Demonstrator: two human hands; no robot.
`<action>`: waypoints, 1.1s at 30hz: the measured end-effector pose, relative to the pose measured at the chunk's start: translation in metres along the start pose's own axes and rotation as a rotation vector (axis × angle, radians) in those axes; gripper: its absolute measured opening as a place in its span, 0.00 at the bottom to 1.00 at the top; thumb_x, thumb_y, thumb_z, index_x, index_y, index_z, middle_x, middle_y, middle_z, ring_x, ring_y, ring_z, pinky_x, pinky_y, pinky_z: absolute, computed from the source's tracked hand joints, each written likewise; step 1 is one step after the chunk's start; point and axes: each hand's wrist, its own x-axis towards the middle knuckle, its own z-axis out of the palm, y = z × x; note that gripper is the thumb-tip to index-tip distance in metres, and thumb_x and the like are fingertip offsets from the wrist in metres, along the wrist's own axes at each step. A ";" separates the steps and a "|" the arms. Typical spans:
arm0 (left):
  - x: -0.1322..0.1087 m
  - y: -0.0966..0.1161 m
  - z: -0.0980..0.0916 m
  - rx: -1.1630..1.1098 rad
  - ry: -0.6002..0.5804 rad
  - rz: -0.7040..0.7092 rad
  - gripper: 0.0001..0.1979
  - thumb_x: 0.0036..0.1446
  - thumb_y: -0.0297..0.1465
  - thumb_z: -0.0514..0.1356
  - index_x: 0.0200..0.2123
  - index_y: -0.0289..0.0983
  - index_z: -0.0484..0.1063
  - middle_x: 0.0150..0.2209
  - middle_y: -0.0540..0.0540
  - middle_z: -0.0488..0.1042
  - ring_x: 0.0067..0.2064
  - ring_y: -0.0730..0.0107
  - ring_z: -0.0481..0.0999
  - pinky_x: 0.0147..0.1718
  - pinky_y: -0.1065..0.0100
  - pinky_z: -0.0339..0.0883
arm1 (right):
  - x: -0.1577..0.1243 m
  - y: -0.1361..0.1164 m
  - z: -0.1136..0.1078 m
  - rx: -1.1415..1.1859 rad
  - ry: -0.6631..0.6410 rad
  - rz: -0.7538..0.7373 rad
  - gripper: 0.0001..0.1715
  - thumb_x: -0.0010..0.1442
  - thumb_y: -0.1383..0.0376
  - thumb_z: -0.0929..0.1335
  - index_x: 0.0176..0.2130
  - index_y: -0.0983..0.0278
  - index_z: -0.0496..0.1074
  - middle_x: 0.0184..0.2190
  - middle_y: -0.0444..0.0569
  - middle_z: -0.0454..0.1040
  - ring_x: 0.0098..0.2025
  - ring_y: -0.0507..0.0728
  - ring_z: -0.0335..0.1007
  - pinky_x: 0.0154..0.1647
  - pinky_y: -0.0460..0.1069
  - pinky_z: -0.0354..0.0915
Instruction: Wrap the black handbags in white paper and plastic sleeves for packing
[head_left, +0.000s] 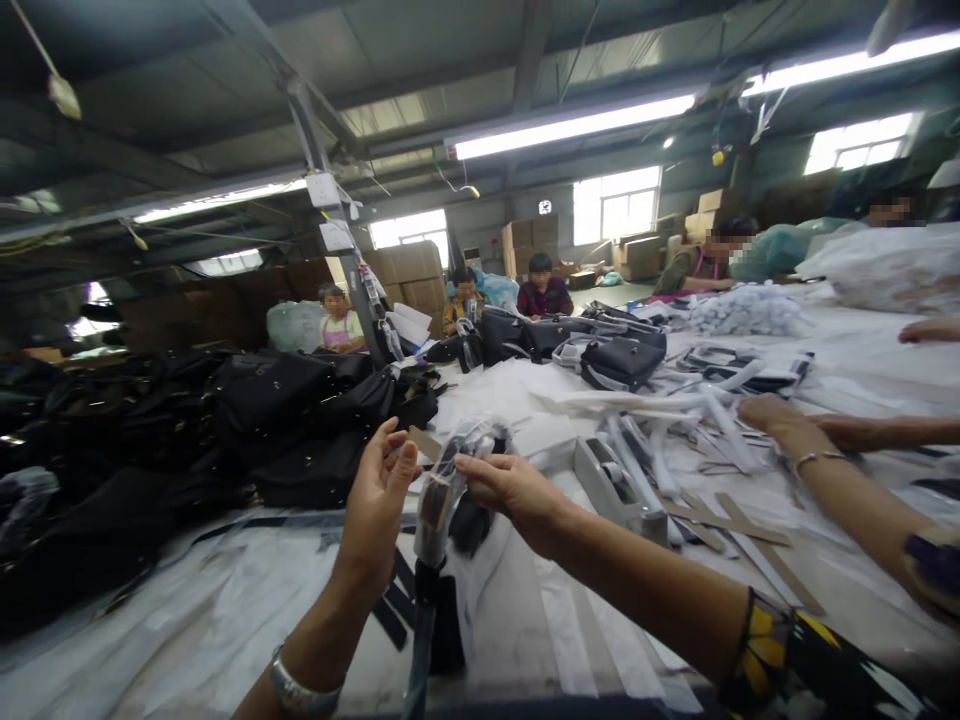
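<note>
A black strap with metal hardware, wrapped in clear plastic (pixel 433 515), stands in front of me over the white-covered table (pixel 517 620). My right hand (pixel 510 490) pinches the wrapping near its upper end, thumb and index finger together. Just left of the wrapped part is my left hand (pixel 386 480), raised with its fingers curved and apart, nothing visible between them. Black strap pieces (pixel 397 605) lie below, between my forearms.
Black bags (pixel 274 395) are heaped at the left. A grey tape dispenser (pixel 619 490) and cardboard strips (pixel 750 520) lie right of my hands. Another person's forearm (pixel 847 490) reaches in from the right. A black bag (pixel 622 358) sits farther back, with people beyond.
</note>
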 end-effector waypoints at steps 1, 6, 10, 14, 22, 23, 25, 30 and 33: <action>0.000 0.001 -0.002 -0.062 -0.003 -0.075 0.37 0.56 0.49 0.64 0.65 0.44 0.59 0.59 0.40 0.67 0.56 0.58 0.72 0.50 0.61 0.69 | -0.001 -0.002 0.001 -0.013 0.004 0.014 0.27 0.46 0.47 0.78 0.24 0.66 0.71 0.18 0.37 0.59 0.23 0.47 0.49 0.28 0.47 0.50; 0.000 0.008 -0.003 -0.111 -0.334 -0.246 0.30 0.54 0.46 0.67 0.55 0.34 0.71 0.46 0.39 0.78 0.48 0.56 0.77 0.47 0.60 0.68 | 0.002 -0.010 0.001 -0.023 -0.013 0.038 0.24 0.46 0.50 0.79 0.24 0.67 0.73 0.19 0.38 0.62 0.23 0.46 0.53 0.30 0.46 0.55; 0.003 0.013 -0.003 -0.047 -0.308 -0.169 0.19 0.52 0.42 0.70 0.40 0.35 0.78 0.39 0.44 0.80 0.44 0.61 0.77 0.47 0.66 0.66 | 0.002 -0.011 -0.005 0.060 -0.099 0.049 0.21 0.50 0.53 0.78 0.28 0.69 0.77 0.23 0.43 0.71 0.27 0.48 0.63 0.37 0.46 0.63; 0.002 0.017 -0.003 -0.016 -0.258 -0.113 0.16 0.50 0.40 0.71 0.38 0.37 0.79 0.36 0.48 0.80 0.41 0.67 0.76 0.43 0.70 0.66 | -0.008 -0.007 -0.011 0.270 -0.150 0.009 0.18 0.54 0.56 0.76 0.39 0.66 0.81 0.38 0.49 0.79 0.41 0.54 0.73 0.49 0.50 0.67; -0.005 0.020 0.003 0.126 -0.232 0.033 0.15 0.52 0.42 0.69 0.37 0.37 0.78 0.36 0.46 0.81 0.40 0.63 0.79 0.40 0.68 0.70 | -0.020 0.011 0.009 0.158 -0.074 -0.198 0.18 0.57 0.56 0.75 0.44 0.64 0.80 0.42 0.50 0.79 0.48 0.59 0.73 0.58 0.55 0.63; -0.006 0.021 0.003 0.162 -0.220 0.059 0.15 0.52 0.41 0.68 0.37 0.36 0.78 0.35 0.46 0.80 0.39 0.63 0.79 0.40 0.68 0.70 | -0.019 0.014 0.012 0.141 -0.039 -0.220 0.17 0.57 0.56 0.75 0.42 0.64 0.80 0.40 0.50 0.79 0.46 0.59 0.74 0.56 0.55 0.64; -0.009 0.022 0.002 0.232 -0.191 0.096 0.14 0.53 0.41 0.67 0.37 0.36 0.78 0.35 0.46 0.81 0.38 0.62 0.79 0.40 0.67 0.71 | -0.015 0.018 0.015 0.124 0.013 -0.254 0.17 0.56 0.55 0.75 0.40 0.64 0.79 0.39 0.49 0.79 0.44 0.58 0.74 0.53 0.54 0.66; -0.017 0.033 0.000 0.285 -0.208 0.097 0.14 0.56 0.37 0.63 0.42 0.36 0.79 0.39 0.45 0.82 0.42 0.60 0.80 0.41 0.67 0.71 | -0.011 0.021 0.018 0.140 0.062 -0.280 0.20 0.54 0.54 0.76 0.42 0.64 0.77 0.40 0.49 0.78 0.43 0.58 0.74 0.50 0.53 0.68; -0.021 0.039 -0.001 0.353 -0.247 0.125 0.16 0.60 0.39 0.60 0.44 0.37 0.80 0.39 0.46 0.83 0.41 0.58 0.81 0.40 0.67 0.72 | -0.011 0.020 0.019 0.137 0.092 -0.281 0.21 0.54 0.53 0.76 0.41 0.65 0.76 0.38 0.49 0.78 0.41 0.57 0.73 0.46 0.51 0.68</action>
